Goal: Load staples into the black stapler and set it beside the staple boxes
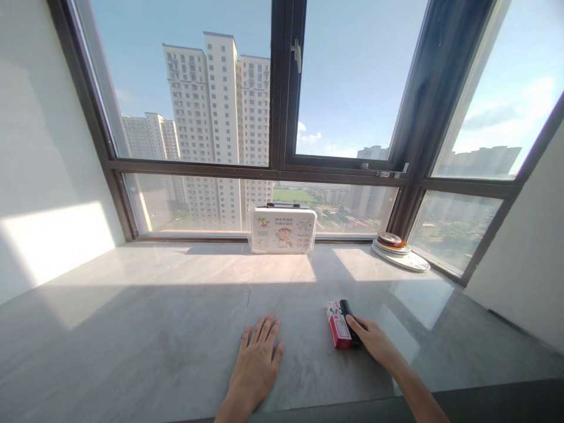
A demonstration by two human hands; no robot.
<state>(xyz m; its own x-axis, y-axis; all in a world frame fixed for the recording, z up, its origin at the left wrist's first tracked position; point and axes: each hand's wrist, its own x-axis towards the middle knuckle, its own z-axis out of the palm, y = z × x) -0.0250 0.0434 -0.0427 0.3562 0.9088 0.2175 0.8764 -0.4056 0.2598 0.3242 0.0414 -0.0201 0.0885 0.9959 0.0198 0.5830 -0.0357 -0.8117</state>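
Observation:
My left hand lies flat, palm down, on the grey marble-look sill, fingers stretched and holding nothing. To its right, my right hand has its thumb and fingers around a long black object that looks like a stapler, resting on the sill. Pressed close along the left side of that stapler is a small red and white box with printing on it. The right hand's fingers are partly hidden behind the stapler. A small dark spot shows at the edge of my left fingers, too small to name.
A white carrying case with cartoon prints and a black handle stands upright against the window. Stacked plates and dishes sit in the back right corner. Dark window frames and white walls bound the sill; its front edge is near me.

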